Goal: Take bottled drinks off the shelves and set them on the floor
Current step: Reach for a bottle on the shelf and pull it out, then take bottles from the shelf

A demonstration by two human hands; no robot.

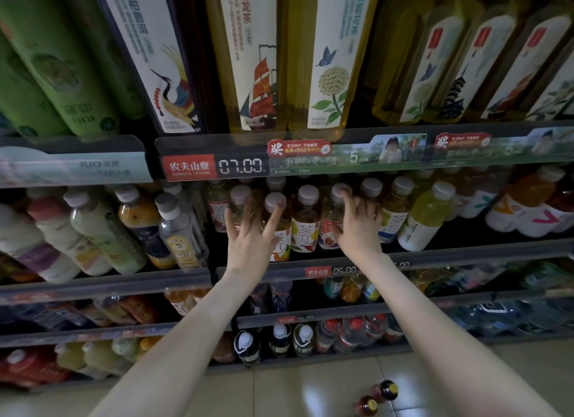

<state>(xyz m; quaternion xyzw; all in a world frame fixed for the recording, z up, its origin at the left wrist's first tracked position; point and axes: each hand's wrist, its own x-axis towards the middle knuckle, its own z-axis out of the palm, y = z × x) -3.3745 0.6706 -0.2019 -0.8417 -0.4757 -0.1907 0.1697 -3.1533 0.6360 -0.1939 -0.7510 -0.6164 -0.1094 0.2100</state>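
1. bottled drinks (306, 218) standing in tight rows on the middle shelf (466, 249), grey caps up, yellow and red tea labels facing out.
2. left hand (253, 239) open, fingers (276, 213) spread over two front bottles, fingertips touching the cap and neck area; not yet closed around any bottle.
3. right hand (360, 227) also open, fingers resting on a cap and shoulder of the bottle just beside; grip not formed yet.
4. two bottles on the floor (310, 385) already: dark red drinks with yellow caps (377, 399), close together near the bottom edge, below the right forearm.
5. risk, as a judgement: bottles packed touching each other, so pulling one out by the cap alone could tilt the neighbour and knock it forward over the shelf lip.
6. another risk: taking one bottle in each hand at the same time leaves no free hand to steady the row; smooth plastic may slip from a weak fingertip hold.
7. also possible: when lowering new bottles, hitting the two already on the floor and making them roll on the smooth tile.
8. other shelves full: tall tea bottles (248, 59) above, mixed juice bottles (93, 230) at the left, water and small drinks on lower levels.
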